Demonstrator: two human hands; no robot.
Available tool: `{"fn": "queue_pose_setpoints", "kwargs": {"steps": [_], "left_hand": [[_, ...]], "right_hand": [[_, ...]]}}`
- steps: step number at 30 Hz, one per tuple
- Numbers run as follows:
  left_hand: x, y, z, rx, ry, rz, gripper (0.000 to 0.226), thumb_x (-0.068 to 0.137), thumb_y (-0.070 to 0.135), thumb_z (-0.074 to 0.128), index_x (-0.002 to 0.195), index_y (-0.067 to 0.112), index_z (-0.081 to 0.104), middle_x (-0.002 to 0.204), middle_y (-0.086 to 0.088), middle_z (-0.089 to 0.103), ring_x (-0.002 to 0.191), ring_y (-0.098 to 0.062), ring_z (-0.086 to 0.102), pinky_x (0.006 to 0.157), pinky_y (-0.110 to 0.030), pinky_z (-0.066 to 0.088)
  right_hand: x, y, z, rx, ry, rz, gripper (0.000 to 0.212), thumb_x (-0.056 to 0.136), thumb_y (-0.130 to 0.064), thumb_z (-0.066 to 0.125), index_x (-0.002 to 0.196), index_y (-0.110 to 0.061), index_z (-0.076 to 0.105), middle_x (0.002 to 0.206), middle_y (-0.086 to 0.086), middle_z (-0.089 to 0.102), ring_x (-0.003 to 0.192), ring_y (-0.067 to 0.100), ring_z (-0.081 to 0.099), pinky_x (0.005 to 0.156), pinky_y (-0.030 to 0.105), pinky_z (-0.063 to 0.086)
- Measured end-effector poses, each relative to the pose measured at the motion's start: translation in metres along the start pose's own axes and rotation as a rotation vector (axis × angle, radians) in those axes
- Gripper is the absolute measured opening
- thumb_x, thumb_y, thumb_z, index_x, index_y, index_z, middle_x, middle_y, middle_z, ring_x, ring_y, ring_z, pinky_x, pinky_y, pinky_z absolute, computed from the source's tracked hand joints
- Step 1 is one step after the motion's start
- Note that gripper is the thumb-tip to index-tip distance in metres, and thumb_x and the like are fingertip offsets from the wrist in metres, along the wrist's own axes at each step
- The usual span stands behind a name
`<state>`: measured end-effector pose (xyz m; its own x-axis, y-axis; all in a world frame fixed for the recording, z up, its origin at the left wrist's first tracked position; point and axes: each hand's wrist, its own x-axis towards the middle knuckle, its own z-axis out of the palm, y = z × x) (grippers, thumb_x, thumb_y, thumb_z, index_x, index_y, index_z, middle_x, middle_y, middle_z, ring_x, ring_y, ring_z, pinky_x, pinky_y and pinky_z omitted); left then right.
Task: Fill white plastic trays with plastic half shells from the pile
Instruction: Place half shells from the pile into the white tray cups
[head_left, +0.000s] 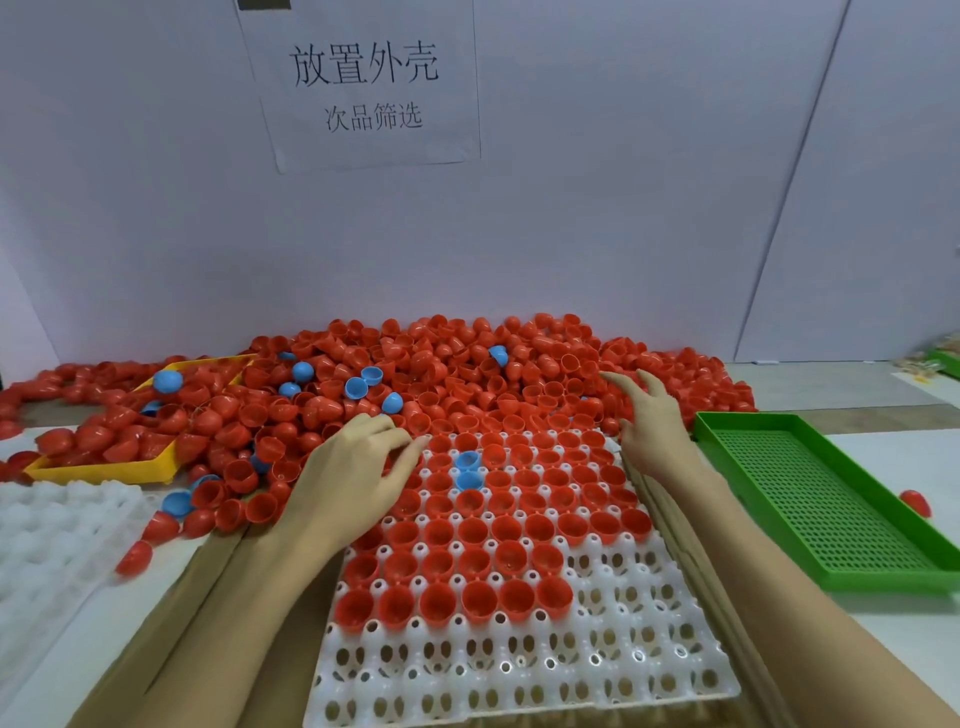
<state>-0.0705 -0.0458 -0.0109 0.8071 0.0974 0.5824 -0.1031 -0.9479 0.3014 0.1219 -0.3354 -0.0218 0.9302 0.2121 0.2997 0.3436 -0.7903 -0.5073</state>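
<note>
Half shells (447, 374) heaped on table (883, 452) against wall (623, 208).

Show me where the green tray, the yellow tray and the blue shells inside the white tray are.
green tray (810, 483): head view, perforated floor.
yellow tray (104, 471): head view, near rim.
blue shells (467, 460): head view, the upper one's inside.
</note>
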Motion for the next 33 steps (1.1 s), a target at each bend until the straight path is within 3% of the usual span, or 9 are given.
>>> {"fn": "queue_pose_setpoints", "kwargs": {"steps": [3, 8, 12, 16, 19, 21, 25, 29, 33], "left_hand": [[0.0, 0.0, -0.001, 0.01, -0.011, 0.017, 0.029, 0.101, 0.035, 0.06, 0.089, 0.016, 0.078, 0.079, 0.012, 0.059, 0.08, -0.006, 0.055, 0.066, -0.022, 0.05], [0.0, 0.0, -0.003, 0.038, -0.024, 0.042, 0.029, 0.101, 0.035, 0.06, 0.09, 0.016, 0.078, 0.08, 0.011, 0.061, 0.081, -0.007, 0.055, 0.066, -0.023, 0.053], [0.001, 0.002, -0.004, 0.06, -0.019, 0.054, 0.029, 0.101, 0.034, 0.06, 0.087, 0.016, 0.077, 0.079, 0.01, 0.061, 0.079, -0.007, 0.055, 0.063, -0.021, 0.052], [0.002, 0.004, -0.005, 0.047, 0.033, 0.065, 0.027, 0.099, 0.032, 0.063, 0.083, 0.015, 0.077, 0.077, 0.01, 0.06, 0.078, -0.009, 0.056, 0.061, -0.025, 0.055], [0.002, 0.007, -0.004, 0.019, 0.049, 0.066, 0.027, 0.099, 0.033, 0.062, 0.086, 0.015, 0.078, 0.079, 0.01, 0.062, 0.079, -0.008, 0.058, 0.065, -0.026, 0.057], [0.003, 0.01, -0.002, -0.031, 0.055, 0.047, 0.026, 0.098, 0.034, 0.061, 0.089, 0.016, 0.078, 0.081, 0.011, 0.064, 0.081, -0.008, 0.059, 0.069, -0.029, 0.058], [0.004, 0.022, -0.001, -0.268, 0.024, 0.021, 0.009, 0.096, 0.027, 0.068, 0.099, 0.025, 0.076, 0.087, 0.02, 0.067, 0.084, -0.006, 0.064, 0.073, -0.023, 0.056], [0.001, 0.037, 0.001, -0.556, -0.076, -0.068, 0.035, 0.094, 0.026, 0.073, 0.125, 0.039, 0.066, 0.101, 0.021, 0.07, 0.099, 0.0, 0.068, 0.081, -0.017, 0.057], [-0.003, 0.058, 0.001, -0.777, -0.141, -0.089, 0.049, 0.09, 0.045, 0.073, 0.136, 0.046, 0.057, 0.118, 0.018, 0.067, 0.101, -0.005, 0.072, 0.085, -0.02, 0.058]], "right_hand": [[0.016, 0.005, 0.003, -0.129, -0.105, -0.015, 0.085, 0.092, 0.021, 0.053, 0.158, -0.031, 0.043, 0.173, 0.012, 0.018, 0.159, 0.037, 0.017, 0.124, 0.056, 0.032], [0.03, 0.014, 0.011, -0.21, -0.108, -0.023, 0.042, 0.097, -0.004, 0.069, 0.137, -0.017, 0.065, 0.141, 0.011, 0.054, 0.129, 0.035, 0.051, 0.109, 0.051, 0.048], [0.029, 0.017, 0.012, -0.064, 0.062, -0.009, 0.028, 0.093, -0.011, 0.077, 0.121, -0.01, 0.073, 0.125, 0.009, 0.063, 0.116, 0.031, 0.06, 0.099, 0.041, 0.051], [0.026, 0.019, -0.001, 0.123, 0.246, 0.011, 0.029, 0.094, -0.023, 0.078, 0.119, -0.01, 0.074, 0.118, 0.007, 0.07, 0.102, 0.018, 0.062, 0.088, 0.031, 0.045], [0.018, 0.013, -0.011, 0.377, 0.279, 0.051, 0.032, 0.094, -0.03, 0.077, 0.119, -0.01, 0.075, 0.112, 0.003, 0.075, 0.098, 0.015, 0.066, 0.087, 0.032, 0.052], [0.006, 0.003, -0.018, 0.665, 0.18, 0.093, 0.038, 0.091, -0.037, 0.077, 0.118, -0.01, 0.075, 0.102, 0.002, 0.078, 0.088, 0.016, 0.071, 0.08, 0.033, 0.059], [-0.023, -0.023, -0.027, 1.151, -0.288, 0.09, 0.04, 0.087, -0.042, 0.077, 0.113, -0.011, 0.079, 0.096, 0.007, 0.075, 0.069, 0.011, 0.064, 0.063, 0.021, 0.054], [-0.045, -0.044, -0.024, 1.223, -0.515, -0.04, 0.03, 0.098, -0.035, 0.07, 0.113, -0.01, 0.076, 0.095, 0.004, 0.07, 0.069, 0.009, 0.062, 0.065, 0.019, 0.055], [-0.056, -0.059, -0.023, 1.166, -0.643, -0.142, 0.036, 0.1, -0.035, 0.07, 0.118, -0.004, 0.07, 0.088, 0.004, 0.066, 0.067, 0.008, 0.057, 0.059, 0.017, 0.049]]}}
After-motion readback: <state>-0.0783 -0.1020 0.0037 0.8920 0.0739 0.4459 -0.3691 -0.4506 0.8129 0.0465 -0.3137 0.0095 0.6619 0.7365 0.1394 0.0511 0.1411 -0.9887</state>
